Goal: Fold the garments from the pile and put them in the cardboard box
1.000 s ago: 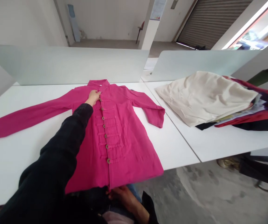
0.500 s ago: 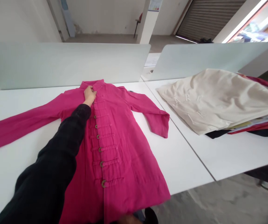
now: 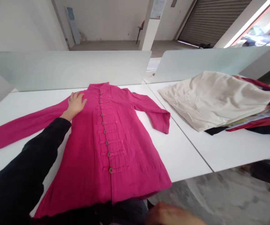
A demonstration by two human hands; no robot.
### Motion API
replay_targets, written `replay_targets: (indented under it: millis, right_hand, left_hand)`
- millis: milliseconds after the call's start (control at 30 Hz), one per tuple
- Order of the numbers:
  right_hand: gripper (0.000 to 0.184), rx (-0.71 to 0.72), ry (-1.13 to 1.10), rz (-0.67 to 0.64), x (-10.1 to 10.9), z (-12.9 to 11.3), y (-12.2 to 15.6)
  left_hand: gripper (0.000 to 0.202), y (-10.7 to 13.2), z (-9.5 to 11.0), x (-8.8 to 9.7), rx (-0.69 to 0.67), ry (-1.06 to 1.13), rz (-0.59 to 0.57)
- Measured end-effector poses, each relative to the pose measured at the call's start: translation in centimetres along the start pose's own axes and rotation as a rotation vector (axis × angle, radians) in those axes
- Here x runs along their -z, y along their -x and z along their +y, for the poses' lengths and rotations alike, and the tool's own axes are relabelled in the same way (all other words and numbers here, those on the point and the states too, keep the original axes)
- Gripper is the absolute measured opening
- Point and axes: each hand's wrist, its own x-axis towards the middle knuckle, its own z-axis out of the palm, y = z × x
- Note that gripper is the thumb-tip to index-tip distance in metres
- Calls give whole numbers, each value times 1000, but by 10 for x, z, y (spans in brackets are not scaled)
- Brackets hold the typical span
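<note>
- A white table (image 3: 191, 156) runs under frosted dividers (image 3: 66, 68) in a bare room with a concrete floor.
- A pink shirt (image 3: 116, 131) lies front up near the table's middle, collar toward the dividers. Its hem reaches the near edge and droops a little over it.
- The left hand (image 3: 75, 103) rests on the shirt's shoulder beside the collar, palm down and fingers spread. It grips nothing, and this flat press looks meant to pin the cloth smooth.
- The long sleeve (image 3: 19, 128) on that side lies straight out across the table. The other sleeve (image 3: 153, 114) is bent downward.
- The buttons (image 3: 105, 132) run closed down the front, so the panels sit even.
- The right hand (image 3: 170, 215) is a blur at the bottom edge, just below the hem. I cannot tell whether its fingers are apart or closed.
- A cream cloth tops a pile (image 3: 214, 97) of clothes on the next table, well apart from the shirt.
</note>
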Motion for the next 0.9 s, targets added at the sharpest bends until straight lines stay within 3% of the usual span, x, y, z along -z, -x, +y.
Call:
replay_targets:
  millis: [33,67,133,200,267,333,400,500,700,800,900]
  right_hand:
    - [20,110,58,-153,16,-16,3]
    - [26,211,129,-183,31,-32,-1]
    - [29,362,270,-6,57,-61,-27]
    - [38,486,428,219,75,-81,-74]
    - [52,577,593,296,84,-91,-131]
    - [65,607,739,327,87,-94,-185]
    - [72,584,832,360,88,-95,-228]
    - [79,514,911,375,86,-100,-270]
    - [84,470,1019,345,72,-123,-311]
    - [84,491,1018,343,66,-125,-312]
    - [79,562,947,318,81,-118,-295]
  left_hand:
    - [52,9,-7,4,19,-40,-8]
    - [53,18,-12,7,31,-70,-15]
    - [56,33,-14,7,24,-106,-28]
    - [56,44,-9,2,-32,-124,-28]
    - [55,50,-2,-6,-110,-138,-10]
    - [57,49,1,-13,-132,-138,-23]
    - [62,41,-5,-17,-61,-111,-83]
    - [70,27,-27,-16,61,-60,-161]
    - [70,14,-70,-8,39,-139,-137]
    - [68,19,-72,-7,-26,-156,-43]
    - [64,27,-60,-5,-109,-166,55]
